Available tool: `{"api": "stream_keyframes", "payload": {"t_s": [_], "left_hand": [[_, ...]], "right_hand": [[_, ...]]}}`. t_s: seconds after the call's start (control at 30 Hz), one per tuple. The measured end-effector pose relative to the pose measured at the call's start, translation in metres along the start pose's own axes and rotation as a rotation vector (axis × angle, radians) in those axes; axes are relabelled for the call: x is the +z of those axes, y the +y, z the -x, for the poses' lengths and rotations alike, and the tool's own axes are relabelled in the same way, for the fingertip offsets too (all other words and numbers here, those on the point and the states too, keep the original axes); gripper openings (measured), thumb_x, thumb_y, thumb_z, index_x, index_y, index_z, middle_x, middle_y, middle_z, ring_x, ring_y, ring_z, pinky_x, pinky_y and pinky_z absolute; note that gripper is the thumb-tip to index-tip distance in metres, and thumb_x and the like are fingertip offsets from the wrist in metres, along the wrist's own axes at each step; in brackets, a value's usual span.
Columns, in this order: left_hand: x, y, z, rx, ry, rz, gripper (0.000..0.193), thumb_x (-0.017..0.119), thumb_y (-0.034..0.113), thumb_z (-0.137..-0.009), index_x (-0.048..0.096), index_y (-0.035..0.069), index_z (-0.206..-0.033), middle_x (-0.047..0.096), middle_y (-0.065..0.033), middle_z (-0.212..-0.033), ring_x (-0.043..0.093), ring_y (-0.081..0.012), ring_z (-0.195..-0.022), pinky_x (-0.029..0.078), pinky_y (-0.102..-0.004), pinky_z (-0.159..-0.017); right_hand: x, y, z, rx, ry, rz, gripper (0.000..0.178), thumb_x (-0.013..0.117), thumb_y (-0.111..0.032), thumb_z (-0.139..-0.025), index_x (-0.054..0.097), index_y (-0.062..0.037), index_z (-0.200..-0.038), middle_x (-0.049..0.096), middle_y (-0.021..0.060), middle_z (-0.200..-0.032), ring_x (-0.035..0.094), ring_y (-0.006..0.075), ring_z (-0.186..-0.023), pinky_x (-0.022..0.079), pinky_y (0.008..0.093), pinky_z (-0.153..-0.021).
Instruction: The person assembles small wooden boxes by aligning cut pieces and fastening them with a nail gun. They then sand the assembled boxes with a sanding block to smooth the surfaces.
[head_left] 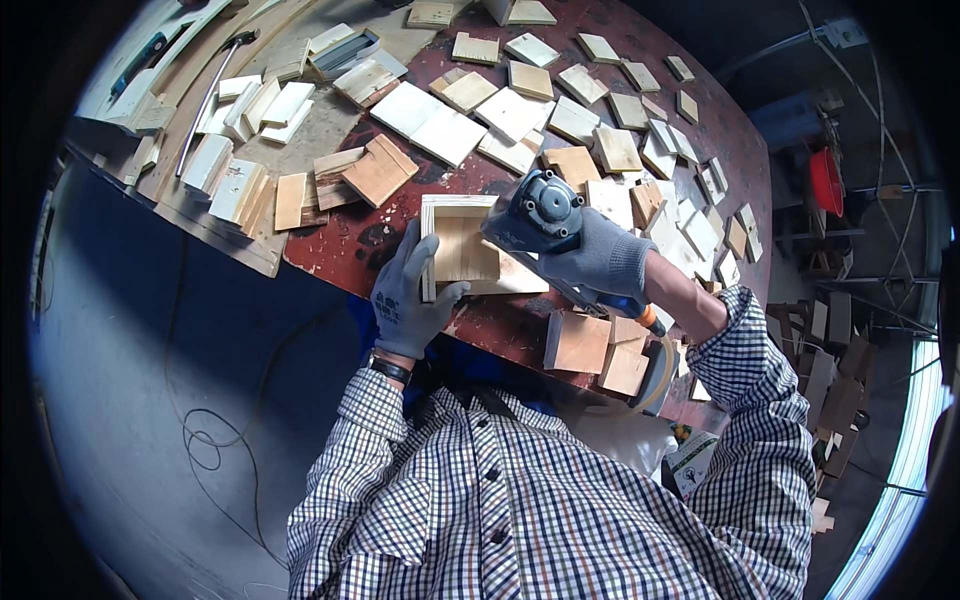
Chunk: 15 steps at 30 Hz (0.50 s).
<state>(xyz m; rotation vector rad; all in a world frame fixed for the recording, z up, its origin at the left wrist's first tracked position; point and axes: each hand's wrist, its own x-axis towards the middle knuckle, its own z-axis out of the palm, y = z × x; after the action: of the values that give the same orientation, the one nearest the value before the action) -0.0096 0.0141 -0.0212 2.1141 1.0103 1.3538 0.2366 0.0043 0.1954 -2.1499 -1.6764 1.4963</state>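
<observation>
My left hand (403, 300), in a grey glove, grips the left wall of a small open wooden box (455, 260) lying at the table's near edge. Its fingers lie along the outer wall, with the thumb bent toward the near side. My right hand (600, 258), gloved too, is wrapped around the handle of a dark blue-grey air nail gun (545, 215). The tool is over the box's right side and hides part of it; whether its nose touches the wood cannot be seen. From its handle end an air hose (665, 375) curves down.
Many loose wooden pieces (440, 125) cover the dark red table (335, 262). Wooden blocks (578, 342) stand near its front edge. A hammer (212, 100) lies at the far left beside stacked blocks (238, 190). A thin cable (205, 440) loops across the floor; a red container (827, 182) is at the right.
</observation>
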Motion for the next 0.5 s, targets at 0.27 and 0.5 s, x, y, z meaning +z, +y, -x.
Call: {"api": "stream_keyframes", "payload": {"t_s": [0.27, 0.5], "left_hand": [[0.000, 0.000, -0.001, -0.007, -0.015, 0.004, 0.088, 0.090, 0.042, -0.081, 0.044, 0.018, -0.152, 0.056, -0.0248, -0.154, 0.065, -0.0407, -0.130, 0.056, -0.0488, -0.098], [0.001, 0.000, -0.002, 0.013, 0.004, 0.031, 0.099, 0.098, 0.026, -0.070, 0.044, 0.018, -0.153, 0.055, -0.0227, -0.155, 0.066, -0.0380, -0.129, 0.055, -0.0474, -0.100]], "right_hand": [[0.002, 0.007, -0.005, -0.029, 0.021, 0.053, 0.038, 0.072, -0.030, -0.088, 0.075, -0.0037, -0.116, 0.076, 0.0098, -0.091, 0.070, 0.0181, -0.079, 0.058, 0.0342, -0.081], [0.019, -0.021, 0.008, -0.127, -0.010, -0.046, 0.037, 0.072, -0.035, -0.088, 0.078, -0.0018, -0.103, 0.076, 0.0089, -0.081, 0.071, 0.0202, -0.068, 0.059, 0.0360, -0.071]]}}
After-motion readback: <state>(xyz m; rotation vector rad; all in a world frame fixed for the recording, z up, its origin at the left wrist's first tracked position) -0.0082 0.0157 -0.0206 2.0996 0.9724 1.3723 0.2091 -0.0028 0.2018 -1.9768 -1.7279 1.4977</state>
